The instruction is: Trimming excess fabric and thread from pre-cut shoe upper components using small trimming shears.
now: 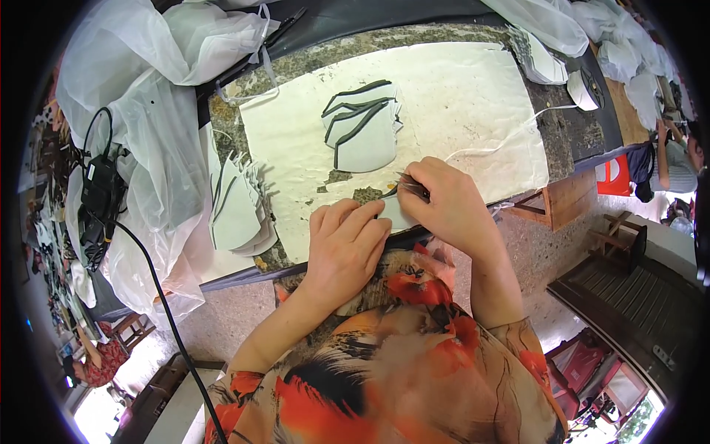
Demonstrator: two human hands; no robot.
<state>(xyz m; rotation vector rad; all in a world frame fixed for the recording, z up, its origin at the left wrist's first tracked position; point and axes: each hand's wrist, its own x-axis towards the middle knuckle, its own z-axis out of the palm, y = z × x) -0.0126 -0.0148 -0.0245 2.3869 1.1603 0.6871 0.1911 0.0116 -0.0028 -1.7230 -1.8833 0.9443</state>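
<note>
In front of me at the near edge of the board lies a pale grey cut piece (pixel 400 214) with a dark strip along its upper edge. My left hand (pixel 345 246) presses its bent fingers together on the piece's left side. My right hand (pixel 449 203) is closed on a dark, pointed metal tool (pixel 414 186) above the piece's right end; the grip hides its kind. Farther off, several similar pale pieces with dark edges (pixel 367 139) overlap in a small pile on the off-white board (pixel 466 96).
To the left stands a fanned stack of pale pieces (pixel 238 207), beside crumpled translucent plastic bags (pixel 159 133). A black power adapter (pixel 100 181) trails a cable. More pieces (pixel 538 59) and a white tape roll (pixel 583 90) sit at the far right. Other people appear at both sides.
</note>
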